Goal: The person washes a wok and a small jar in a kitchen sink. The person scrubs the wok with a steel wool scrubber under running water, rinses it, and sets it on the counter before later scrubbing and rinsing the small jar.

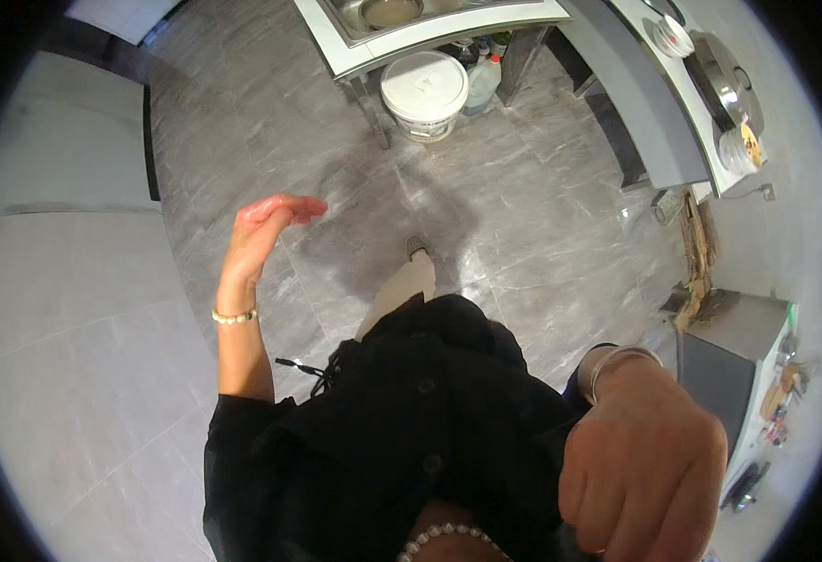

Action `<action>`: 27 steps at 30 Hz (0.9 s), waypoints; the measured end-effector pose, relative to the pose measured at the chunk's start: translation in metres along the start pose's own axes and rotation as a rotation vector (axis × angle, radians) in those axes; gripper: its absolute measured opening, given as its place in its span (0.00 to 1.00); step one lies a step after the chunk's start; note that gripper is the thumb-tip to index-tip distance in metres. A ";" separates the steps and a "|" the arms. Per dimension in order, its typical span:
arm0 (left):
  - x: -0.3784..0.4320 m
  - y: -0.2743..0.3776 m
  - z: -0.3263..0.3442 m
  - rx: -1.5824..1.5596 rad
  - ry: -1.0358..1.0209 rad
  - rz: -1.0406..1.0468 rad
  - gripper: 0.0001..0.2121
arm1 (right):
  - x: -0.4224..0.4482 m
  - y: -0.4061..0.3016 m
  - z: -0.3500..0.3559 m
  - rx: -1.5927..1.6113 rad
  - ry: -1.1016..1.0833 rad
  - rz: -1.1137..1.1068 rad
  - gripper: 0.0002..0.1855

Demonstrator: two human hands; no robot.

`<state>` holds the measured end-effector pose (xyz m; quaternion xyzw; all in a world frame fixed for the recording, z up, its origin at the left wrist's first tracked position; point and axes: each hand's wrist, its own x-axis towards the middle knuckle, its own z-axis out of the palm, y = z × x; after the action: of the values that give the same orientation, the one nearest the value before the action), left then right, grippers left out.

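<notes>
My left hand (pixel 267 225) is raised over the grey tiled floor (pixel 298 281), at the left. Its fingers stretch out with a slight bend and look wet and reddish; nothing shows in it. A beaded bracelet (pixel 235 317) circles that wrist. Close to the camera, at the lower right, my right hand (pixel 642 464) shows its back, with the fingers curled downward. Its palm side is hidden, so I cannot tell whether it holds anything. Bangles (pixel 625 358) ring the right wrist. One foot in a patterned shoe (pixel 416 244) is on the floor ahead.
Ahead stands a white-edged sink counter (pixel 337 53) with a metal basin (pixel 391 12) in its sink. Below are a lidded white bucket (pixel 425 91) and a plastic jug (pixel 482 86). A right-hand counter (pixel 688 98) bears bowls (pixel 739 149). A grey cabinet (pixel 716 379) stands nearer; a pale wall (pixel 80 316) runs left.
</notes>
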<state>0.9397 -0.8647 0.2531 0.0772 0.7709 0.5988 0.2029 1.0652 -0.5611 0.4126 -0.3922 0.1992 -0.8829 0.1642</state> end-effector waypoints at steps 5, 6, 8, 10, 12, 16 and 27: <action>0.087 0.005 -0.018 -0.021 -0.047 -0.072 0.12 | 0.052 -0.009 -0.069 -0.089 -0.030 -0.059 0.08; 0.100 0.003 -0.023 -0.011 -0.056 -0.057 0.13 | 0.063 -0.015 -0.084 -0.048 -0.052 0.006 0.08; 0.123 0.000 -0.031 -0.055 -0.054 -0.099 0.13 | 0.079 -0.019 -0.110 0.006 -0.064 0.072 0.08; 0.147 -0.001 -0.041 -0.095 -0.037 -0.132 0.14 | 0.096 -0.021 -0.138 0.036 -0.047 0.042 0.08; 0.162 -0.005 -0.049 -0.038 -0.015 -0.113 0.12 | 0.107 -0.021 -0.162 0.053 -0.027 0.006 0.08; 0.181 -0.009 -0.060 -0.136 0.092 -0.148 0.11 | 0.122 -0.038 -0.214 0.052 -0.042 0.050 0.09; 0.267 0.027 -0.049 -0.165 0.194 -0.235 0.11 | 0.132 -0.043 -0.425 0.482 0.377 -0.023 0.08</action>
<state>0.6745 -0.8045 0.2302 -0.0886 0.7388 0.6369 0.2020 0.6535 -0.4882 0.2551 -0.1735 0.0065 -0.9638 0.2026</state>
